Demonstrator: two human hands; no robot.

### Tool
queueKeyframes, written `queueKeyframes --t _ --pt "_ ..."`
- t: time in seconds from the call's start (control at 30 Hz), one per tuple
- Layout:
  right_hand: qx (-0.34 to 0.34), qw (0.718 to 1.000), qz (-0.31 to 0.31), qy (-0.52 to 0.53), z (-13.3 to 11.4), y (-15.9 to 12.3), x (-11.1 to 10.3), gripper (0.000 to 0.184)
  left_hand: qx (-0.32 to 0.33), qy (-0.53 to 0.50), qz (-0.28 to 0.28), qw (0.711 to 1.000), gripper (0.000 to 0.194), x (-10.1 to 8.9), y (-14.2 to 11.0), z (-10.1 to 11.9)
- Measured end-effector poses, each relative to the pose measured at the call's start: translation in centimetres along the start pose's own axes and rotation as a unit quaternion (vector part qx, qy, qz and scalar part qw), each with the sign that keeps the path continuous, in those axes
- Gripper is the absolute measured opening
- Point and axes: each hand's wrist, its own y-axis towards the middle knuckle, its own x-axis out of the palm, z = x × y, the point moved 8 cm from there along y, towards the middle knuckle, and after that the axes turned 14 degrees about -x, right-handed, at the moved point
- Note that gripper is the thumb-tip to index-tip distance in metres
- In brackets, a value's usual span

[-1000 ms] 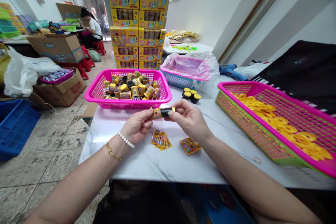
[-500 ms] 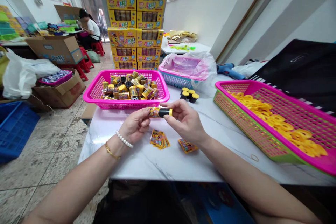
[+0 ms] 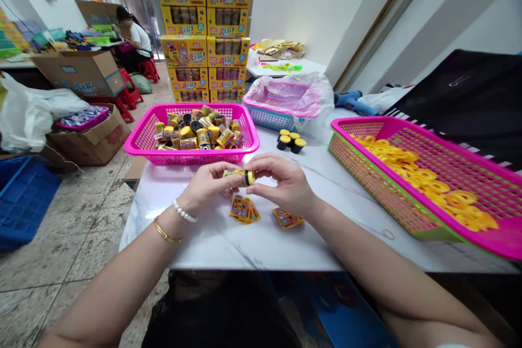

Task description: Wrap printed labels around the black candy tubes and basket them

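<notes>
Between my hands, above the table, lies a small canister [image 3: 238, 175] on its side. A yellow printed sleeve wraps most of it, leaving a black band and a yellow end bare on the right. My left hand [image 3: 214, 182] grips the sleeved end between thumb and fingers. At the yellow end, my right hand [image 3: 281, 178] pinches the canister with thumb and fingers. Below on the table are a fanned stack of flat printed sleeves [image 3: 243, 209] and a second stack [image 3: 287, 218], partly behind my right wrist. Several black canisters with yellow tops [image 3: 291, 141] stand upright behind my right hand.
A pink basket [image 3: 138, 141] of sleeved canisters stands behind my left hand. On the right, a long pink-and-green basket [image 3: 367, 185] holds yellow rings. Stacked yellow boxes [image 3: 185, 51] rise at the back, beside a plastic-lined basket [image 3: 273, 117]. A person [image 3: 136, 38] sits far left.
The printed sleeve has slid right over the canister, so only a narrow black band shows now. My hands have come closer together, and the view has shifted slightly.
</notes>
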Motion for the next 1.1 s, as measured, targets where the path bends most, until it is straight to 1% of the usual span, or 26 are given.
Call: queueKeyframes --t 0.03,0.1,0.17,0.27,0.33,0.37,0.43,0.5,0.57,0.63,0.67,0.7,0.73,0.77,0.83,0.87,0.9,0.93,0.97,1.0,1.03,1.1 --pt "-0.024 0.999 -0.005 -0.033 -0.2 0.1 0.1 0.028 -0.011 0.005 -0.010 1.000 0.048 0.2 0.2 -0.4" --pt "-0.059 0.995 -0.010 -0.083 -0.4 0.3 0.4 0.024 -0.008 0.003 -0.003 1.000 0.049 0.2 0.5 -0.6" --pt "-0.086 0.991 -0.015 -0.099 -0.2 0.3 0.6 0.025 -0.011 -0.018 -0.005 1.000 0.051 -0.1 0.6 -0.7" --pt "-0.131 0.984 -0.032 -0.118 -0.1 0.2 0.9 0.029 -0.071 -0.060 -0.033 0.995 0.055 -0.2 0.7 -1.5" --pt "-0.149 0.979 -0.045 -0.130 -0.1 0.0 1.1 0.032 -0.093 -0.063 -0.025 0.993 0.054 -0.5 0.7 -1.9" --pt "-0.151 0.978 -0.049 -0.133 -0.1 -0.1 1.1 0.032 -0.087 -0.062 -0.013 0.994 0.053 -0.7 0.8 -1.8" --pt "-0.147 0.978 -0.051 -0.135 -0.1 -0.2 1.1 0.027 -0.055 -0.067 0.002 0.996 0.051 -1.0 0.8 -1.3" --pt "-0.153 0.976 -0.044 -0.151 -0.5 -0.2 0.9 0.020 -0.039 -0.083 -0.014 0.996 0.051 -0.9 0.8 -1.1" --pt "-0.180 0.966 -0.039 -0.180 -1.1 -0.3 0.8 0.019 -0.043 -0.091 -0.025 0.995 0.050 -0.8 0.9 -1.1" --pt "-0.202 0.956 -0.042 -0.208 -1.5 -0.5 0.9 0.022 -0.049 -0.089 -0.017 0.995 0.048 -1.1 1.0 -1.3" --pt "-0.199 0.955 -0.043 -0.215 -1.5 -0.6 1.1 0.022 -0.047 -0.082 -0.009 0.996 0.047 -1.3 1.1 -1.4" --pt "-0.185 0.959 -0.041 -0.213 -1.4 -0.7 1.1 0.021 -0.040 -0.069 -0.003 0.997 0.046 -1.4 1.1 -1.4" --pt "-0.156 0.967 -0.032 -0.201 -1.0 -0.8 1.1 0.020 -0.027 -0.050 0.002 0.998 0.045 -1.4 1.0 -1.3" --pt "-0.110 0.978 -0.016 -0.177 -0.3 -0.9 1.0 0.018 -0.008 -0.027 0.007 1.000 0.045 -1.3 0.9 -1.0" --pt "0.026 0.996 0.022 -0.084 1.9 -1.4 0.9 0.020 0.042 0.028 0.013 0.999 0.042 -1.1 0.6 -0.3" --pt "0.103 0.994 0.038 -0.021 3.1 -1.8 1.1 0.026 0.064 0.052 0.013 0.996 0.041 -0.9 0.5 0.1" --pt "0.175 0.982 0.048 0.044 4.3 -2.3 1.5 0.035 0.079 0.071 0.012 0.994 0.041 -0.7 0.4 0.4" --pt "0.232 0.966 0.051 0.104 5.1 -2.8 2.0 0.044 0.082 0.081 0.010 0.993 0.042 -0.6 0.4 0.4" --pt "0.271 0.950 0.044 0.151 5.6 -3.0 2.5 0.052 0.072 0.083 0.004 0.994 0.044 -0.6 0.5 0.3" --pt "0.290 0.939 0.029 0.182 5.9 -3.1 2.8 0.056 0.053 0.077 -0.001 0.996 0.048 -0.6 0.7 0.0" --pt "0.293 0.936 0.012 0.194 5.9 -3.0 3.0 0.058 0.029 0.064 -0.006 0.998 0.052 -0.6 0.9 -0.4" --pt "0.259 0.951 -0.013 0.171 5.6 -2.4 2.6 0.055 -0.018 0.035 -0.010 0.999 0.061 -0.6 1.3 -1.4"
